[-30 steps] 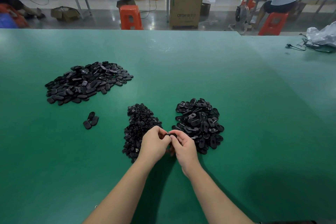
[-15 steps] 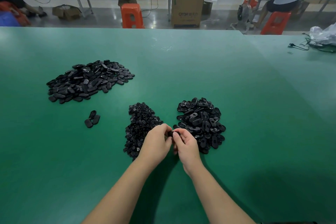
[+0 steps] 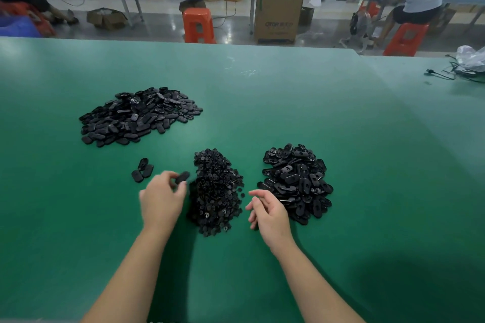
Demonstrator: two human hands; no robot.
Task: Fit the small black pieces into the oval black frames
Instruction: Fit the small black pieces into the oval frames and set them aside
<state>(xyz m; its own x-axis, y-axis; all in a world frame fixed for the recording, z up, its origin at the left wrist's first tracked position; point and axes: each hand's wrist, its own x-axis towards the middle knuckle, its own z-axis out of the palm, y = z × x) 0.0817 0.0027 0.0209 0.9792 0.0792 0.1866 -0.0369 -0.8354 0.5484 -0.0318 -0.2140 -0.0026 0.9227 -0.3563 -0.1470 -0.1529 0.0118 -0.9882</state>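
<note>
Carton [image 3: 278,16] (print unreadable); left hand [image 3: 162,200] pinches oval frame [image 3: 182,177].

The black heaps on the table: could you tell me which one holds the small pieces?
The middle heap, between the hands; its pieces are tiny and roundish, unlike the larger ovals in the other two.

Green table [image 3: 341,118] with black part heaps [image 3: 139,117].

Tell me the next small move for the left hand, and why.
Probably carry the oval piece in the left hand on leftward and set it beside the three loose pieces. The hand already sits near them, apart from the right hand, which is open and empty, so the fitting looks done.
</note>
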